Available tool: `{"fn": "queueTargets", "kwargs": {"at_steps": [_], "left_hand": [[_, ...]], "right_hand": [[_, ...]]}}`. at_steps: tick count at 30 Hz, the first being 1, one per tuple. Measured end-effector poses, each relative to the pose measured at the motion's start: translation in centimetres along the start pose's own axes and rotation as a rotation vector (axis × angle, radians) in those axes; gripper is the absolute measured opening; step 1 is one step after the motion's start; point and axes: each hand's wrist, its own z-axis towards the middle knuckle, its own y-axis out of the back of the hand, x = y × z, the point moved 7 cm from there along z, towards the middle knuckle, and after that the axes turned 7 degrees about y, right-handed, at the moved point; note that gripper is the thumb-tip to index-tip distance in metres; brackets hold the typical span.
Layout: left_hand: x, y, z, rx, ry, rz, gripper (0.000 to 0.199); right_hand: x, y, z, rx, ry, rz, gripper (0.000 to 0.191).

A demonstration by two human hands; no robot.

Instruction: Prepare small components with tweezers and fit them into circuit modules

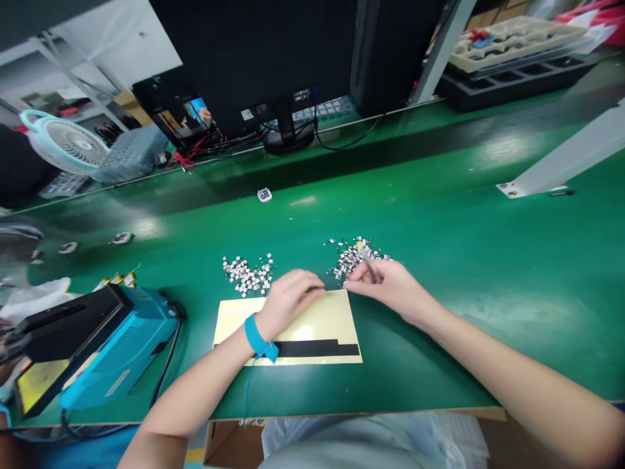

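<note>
My right hand [390,285] is closed around a slim grey tool [369,260] with a yellow end; its exact kind is blurred. A tiny pale part [345,284] shows at that hand's fingertips, beside a pile of small white parts with dark leads [349,257]. My left hand [293,294], with a blue wrist strap [260,339], is over a pale yellow sheet [336,319]. Its fingers are curled toward the thumb, with something dark between them that I cannot make out. Black strips [312,348] lie along the sheet's near edge. Another pile of small white parts [249,275] sits left of my left hand.
A blue and black machine [117,348] with a cable stands on the left. Behind are a monitor stand [288,133], a fan [73,143] and red wires [193,156]. A grey metal leg [561,153] and stacked trays [517,58] are at the right. A small white square piece [264,195] lies farther back.
</note>
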Motion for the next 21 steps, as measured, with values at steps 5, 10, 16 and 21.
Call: {"fn": "queueTargets", "kwargs": {"at_steps": [5, 10, 16, 21], "left_hand": [[7.7, 3.7, 1.6, -0.002, 0.439, 0.577, 0.023], [11.7, 3.7, 1.0, 0.092, 0.687, 0.563, 0.023], [11.1, 3.8, 1.1, 0.080, 0.682, 0.515, 0.014], [7.9, 3.4, 1.8, 0.029, 0.524, 0.196, 0.014]], "right_hand": [[2.2, 2.1, -0.7, -0.064, 0.225, -0.487, 0.013], [2.1, -4.0, -3.8, 0.370, 0.310, -0.667, 0.006], [1.5, -6.7, -5.4, 0.490, 0.385, -0.846, 0.019], [1.8, -7.5, -6.3, 0.575, 0.405, -1.013, 0.014]]}}
